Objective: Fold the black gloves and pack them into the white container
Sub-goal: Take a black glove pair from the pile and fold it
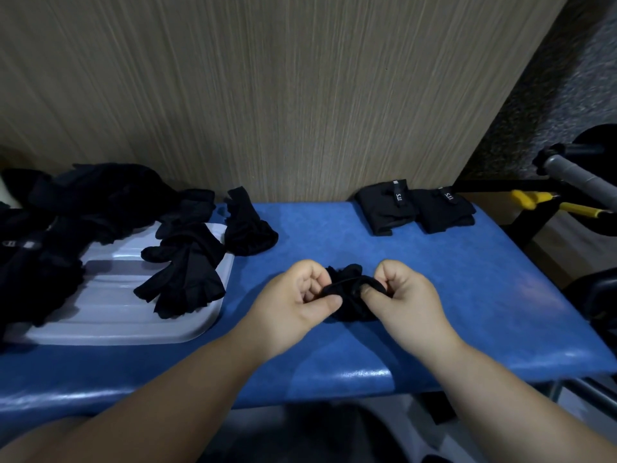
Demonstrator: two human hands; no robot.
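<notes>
A bunched black glove (350, 292) lies on the blue padded bench (417, 295) in the middle. My left hand (293, 302) pinches its left end and my right hand (404, 295) pinches its right end, fingers curled. A white container lid or tray (110, 315) sits at the left with loose black gloves (187, 272) draped over it. One more loose glove (247, 225) lies just right of the tray. Two folded black gloves (414, 208) with small labels rest at the bench's far right.
A heap of black gloves (83, 202) covers the far left of the bench. A wood-grain wall stands right behind the bench. To the right are a grey bar (581, 178), yellow-handled pieces (534, 198) and dark equipment. The bench's front edge is near my forearms.
</notes>
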